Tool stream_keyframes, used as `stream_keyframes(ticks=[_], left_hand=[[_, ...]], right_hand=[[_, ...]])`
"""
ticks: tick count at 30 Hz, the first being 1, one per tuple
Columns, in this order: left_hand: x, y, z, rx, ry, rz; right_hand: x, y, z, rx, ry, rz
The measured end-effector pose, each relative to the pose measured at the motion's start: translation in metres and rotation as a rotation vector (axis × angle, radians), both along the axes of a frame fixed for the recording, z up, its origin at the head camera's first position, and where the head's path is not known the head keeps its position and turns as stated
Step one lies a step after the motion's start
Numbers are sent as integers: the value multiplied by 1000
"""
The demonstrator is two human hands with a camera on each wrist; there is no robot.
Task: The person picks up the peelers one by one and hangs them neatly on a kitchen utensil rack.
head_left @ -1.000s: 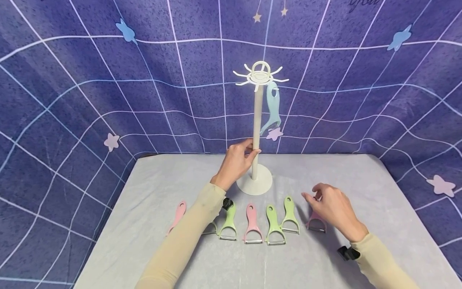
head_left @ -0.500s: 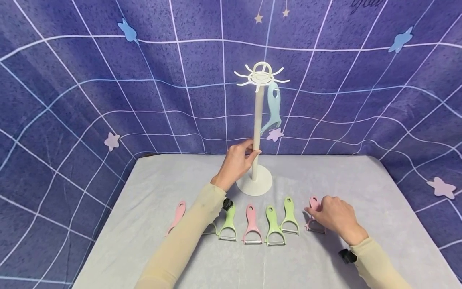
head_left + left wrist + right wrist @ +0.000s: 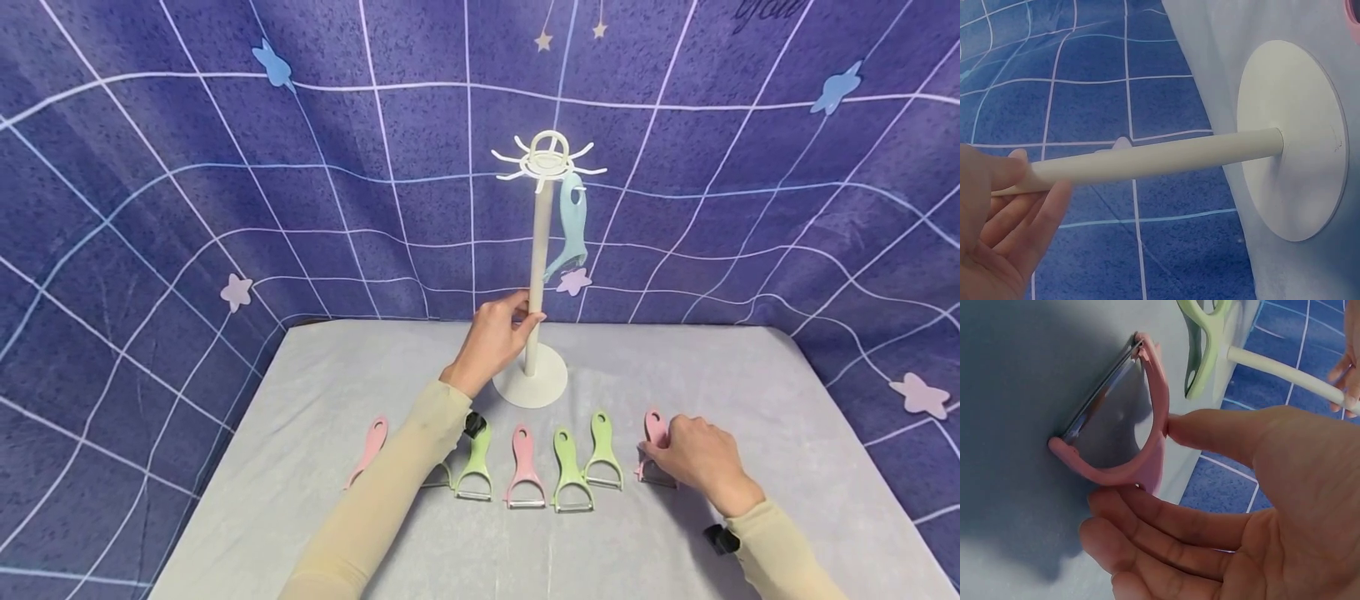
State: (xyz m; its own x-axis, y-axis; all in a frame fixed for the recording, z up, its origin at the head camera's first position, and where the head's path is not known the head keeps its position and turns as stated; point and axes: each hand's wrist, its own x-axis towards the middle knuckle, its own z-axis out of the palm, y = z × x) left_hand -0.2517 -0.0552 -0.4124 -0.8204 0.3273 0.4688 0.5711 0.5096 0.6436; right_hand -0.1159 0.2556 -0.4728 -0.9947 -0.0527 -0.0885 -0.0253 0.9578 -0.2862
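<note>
My left hand [image 3: 491, 337] grips the pole of a white hook stand [image 3: 534, 267], thumb on one side and fingers round the other. The stand's round base [image 3: 1297, 140] sits on the table. From one of its hooks hangs a light blue peeler [image 3: 573, 212]. At the right, my right hand [image 3: 697, 458] pinches a pink peeler [image 3: 1157, 394] at its neck. Thumb and index finger lie on opposite sides of it in the right wrist view, and its blade points away from the palm. The hand hides part of this peeler in the head view.
Near the front lie a pink peeler [image 3: 522, 458], green peelers [image 3: 566, 458] [image 3: 602, 442] [image 3: 477, 458] and, at the left, another pink peeler [image 3: 371, 446]. The left sleeve [image 3: 390, 492] partly covers one more. A purple patterned curtain [image 3: 375, 208] stands behind the grey-white table [image 3: 300, 375].
My right hand has come down onto the right-hand pink peeler, its thumb and fingers closing at the neck. The left hand keeps its hold on the pole.
</note>
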Motion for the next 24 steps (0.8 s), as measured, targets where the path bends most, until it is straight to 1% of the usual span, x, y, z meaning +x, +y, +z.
stream_keyframes(ticks=[8,16,24], left_hand=[[0,0,0,-18,8,17],[0,1,2,-6,-8,1],[0,0,1,-39,3,17]], right_hand=[[1,-1,-5,-8,14,-15],[0,-2,-8,-15,25,-31],[1,-3,-8,-18,21,-47]])
